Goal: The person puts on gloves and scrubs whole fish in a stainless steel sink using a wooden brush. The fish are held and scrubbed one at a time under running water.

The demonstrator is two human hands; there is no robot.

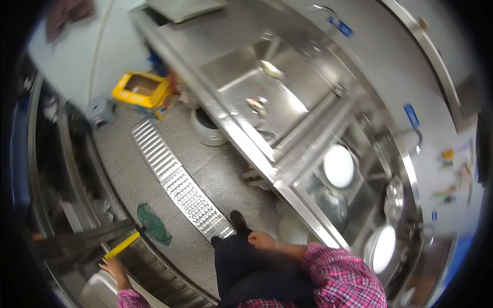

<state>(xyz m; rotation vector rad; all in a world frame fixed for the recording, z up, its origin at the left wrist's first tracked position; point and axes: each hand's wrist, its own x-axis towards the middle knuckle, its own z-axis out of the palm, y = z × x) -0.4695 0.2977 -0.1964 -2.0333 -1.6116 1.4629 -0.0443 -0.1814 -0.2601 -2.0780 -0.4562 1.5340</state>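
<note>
My left hand [115,269] is closed at the end of a yellow handle at the lower left, with the fingers partly blurred. That handle belongs to a broom [154,224] whose fanned green bristles rest on the grey floor, left of the drain grate. My right hand [261,239] hangs beside my dark apron [262,269], its fingers curled, and I see nothing in them. It is apart from the steel sink counter on the right. Both arms wear pink checked sleeves.
A metal drain grate [177,182] crosses the floor. The steel counter [246,138] holds sinks with white bowls [339,166] and metal pans. A yellow box [141,89], a grey stool [100,111] and a white bucket [208,131] stand ahead. Shelving [67,154] lines the left; a pale bin [100,290] is beside my left hand.
</note>
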